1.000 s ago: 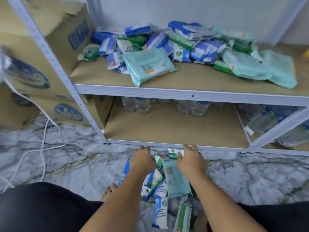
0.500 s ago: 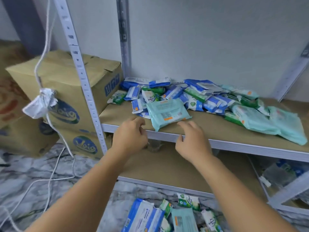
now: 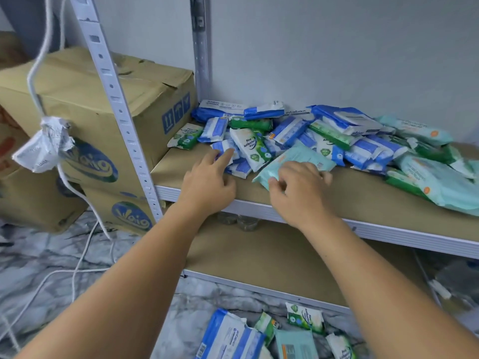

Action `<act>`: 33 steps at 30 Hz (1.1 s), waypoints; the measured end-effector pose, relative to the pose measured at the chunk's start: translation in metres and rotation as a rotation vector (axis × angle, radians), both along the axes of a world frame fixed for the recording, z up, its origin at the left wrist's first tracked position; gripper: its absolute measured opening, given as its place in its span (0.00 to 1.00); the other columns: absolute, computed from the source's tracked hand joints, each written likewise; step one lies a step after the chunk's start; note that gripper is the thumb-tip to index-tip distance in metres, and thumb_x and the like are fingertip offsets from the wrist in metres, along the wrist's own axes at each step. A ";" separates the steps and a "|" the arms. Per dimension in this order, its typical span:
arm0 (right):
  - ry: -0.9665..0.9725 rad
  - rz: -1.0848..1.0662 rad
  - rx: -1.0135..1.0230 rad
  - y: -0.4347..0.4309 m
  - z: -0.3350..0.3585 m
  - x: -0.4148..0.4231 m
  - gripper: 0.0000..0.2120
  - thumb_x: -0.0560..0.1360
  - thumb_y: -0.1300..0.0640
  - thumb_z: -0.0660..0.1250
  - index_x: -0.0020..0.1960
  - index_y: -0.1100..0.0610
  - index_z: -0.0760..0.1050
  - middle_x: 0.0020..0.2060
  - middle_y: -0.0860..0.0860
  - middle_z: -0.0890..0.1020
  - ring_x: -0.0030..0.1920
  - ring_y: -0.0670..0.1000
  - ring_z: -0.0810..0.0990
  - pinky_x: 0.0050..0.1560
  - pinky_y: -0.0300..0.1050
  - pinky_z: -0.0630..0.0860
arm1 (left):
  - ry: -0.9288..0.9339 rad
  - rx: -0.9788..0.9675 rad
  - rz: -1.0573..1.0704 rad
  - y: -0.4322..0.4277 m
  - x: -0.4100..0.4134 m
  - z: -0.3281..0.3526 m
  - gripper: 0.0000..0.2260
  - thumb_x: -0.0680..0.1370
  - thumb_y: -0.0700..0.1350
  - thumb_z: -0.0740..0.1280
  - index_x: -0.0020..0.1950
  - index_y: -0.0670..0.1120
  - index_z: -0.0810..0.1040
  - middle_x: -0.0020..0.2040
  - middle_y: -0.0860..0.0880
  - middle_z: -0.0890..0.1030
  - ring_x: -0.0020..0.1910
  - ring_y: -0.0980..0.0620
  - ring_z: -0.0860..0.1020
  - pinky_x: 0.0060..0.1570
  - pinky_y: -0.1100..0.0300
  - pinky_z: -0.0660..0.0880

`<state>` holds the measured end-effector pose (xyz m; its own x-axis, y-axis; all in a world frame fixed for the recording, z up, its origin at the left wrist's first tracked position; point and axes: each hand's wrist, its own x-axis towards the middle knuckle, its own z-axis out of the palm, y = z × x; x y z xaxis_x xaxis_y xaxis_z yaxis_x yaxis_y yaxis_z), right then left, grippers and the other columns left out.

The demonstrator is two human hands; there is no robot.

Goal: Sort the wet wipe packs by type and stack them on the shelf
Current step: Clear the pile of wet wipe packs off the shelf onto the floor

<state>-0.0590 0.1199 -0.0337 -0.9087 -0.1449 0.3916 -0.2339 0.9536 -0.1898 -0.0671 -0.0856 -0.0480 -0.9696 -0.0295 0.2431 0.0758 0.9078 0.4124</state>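
A mixed pile of wet wipe packs [image 3: 324, 133], blue, green-and-white and teal, lies across the brown shelf board [image 3: 344, 190]. My left hand [image 3: 210, 182] reaches over the shelf's front edge, its index finger stretched onto a small blue pack [image 3: 225, 146] at the pile's left end. My right hand [image 3: 298, 193] has its fingers curled over the near edge of a large teal pack [image 3: 300, 158] at the front of the pile. More packs [image 3: 233, 335] lie on the marble floor below.
Stacked cardboard boxes [image 3: 77, 99] stand left of the rack, behind a perforated upright post [image 3: 116, 99]. A white cable [image 3: 77, 255] hangs and trails over the floor. Water bottles [image 3: 238, 221] sit on the lower shelf. Large teal packs [image 3: 440, 185] fill the shelf's right end.
Both hands rose from the packs on the floor to the upper shelf. The left now touches the small blue packs; the right has closed on the teal pack's near edge.
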 end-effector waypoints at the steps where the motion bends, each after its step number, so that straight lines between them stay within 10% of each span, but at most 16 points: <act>1: 0.030 -0.047 0.007 0.005 0.000 -0.001 0.22 0.76 0.43 0.50 0.40 0.52 0.79 0.49 0.45 0.83 0.56 0.54 0.74 0.56 0.54 0.62 | -0.005 -0.014 -0.002 0.000 -0.001 -0.001 0.29 0.76 0.52 0.58 0.78 0.60 0.60 0.76 0.50 0.64 0.72 0.43 0.66 0.65 0.43 0.70; 7: -0.014 -0.306 0.087 0.001 0.027 0.002 0.26 0.76 0.41 0.51 0.30 0.53 0.77 0.26 0.46 0.72 0.50 0.54 0.71 0.58 0.58 0.63 | 0.095 0.164 0.068 -0.006 -0.004 0.000 0.12 0.78 0.54 0.62 0.60 0.52 0.73 0.60 0.50 0.75 0.54 0.44 0.76 0.52 0.45 0.76; 12: -0.151 -0.273 0.092 -0.022 0.046 -0.018 0.15 0.75 0.39 0.59 0.45 0.50 0.73 0.36 0.48 0.75 0.57 0.57 0.71 0.58 0.59 0.60 | 0.203 0.207 0.190 -0.015 -0.007 0.002 0.12 0.78 0.56 0.67 0.47 0.48 0.74 0.46 0.51 0.74 0.46 0.46 0.76 0.44 0.50 0.75; 17: -0.270 -0.120 0.118 -0.051 0.044 -0.052 0.30 0.76 0.33 0.58 0.71 0.48 0.69 0.66 0.49 0.75 0.71 0.58 0.64 0.66 0.65 0.57 | 0.008 0.089 0.392 -0.022 -0.012 0.005 0.27 0.76 0.66 0.63 0.66 0.49 0.76 0.64 0.47 0.77 0.67 0.41 0.70 0.61 0.44 0.65; 33: -0.264 -0.132 -0.265 -0.039 0.051 -0.015 0.33 0.68 0.31 0.70 0.67 0.48 0.75 0.65 0.48 0.77 0.68 0.56 0.70 0.66 0.60 0.68 | 0.020 0.112 0.340 -0.037 -0.002 0.012 0.23 0.64 0.67 0.64 0.49 0.52 0.79 0.43 0.51 0.78 0.46 0.47 0.76 0.45 0.52 0.74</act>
<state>-0.0736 0.0804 0.0177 -0.9871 0.0542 0.1504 -0.0233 0.8821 -0.4704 -0.0692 -0.1225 -0.0363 -0.8951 -0.3767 0.2386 -0.2137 0.8320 0.5120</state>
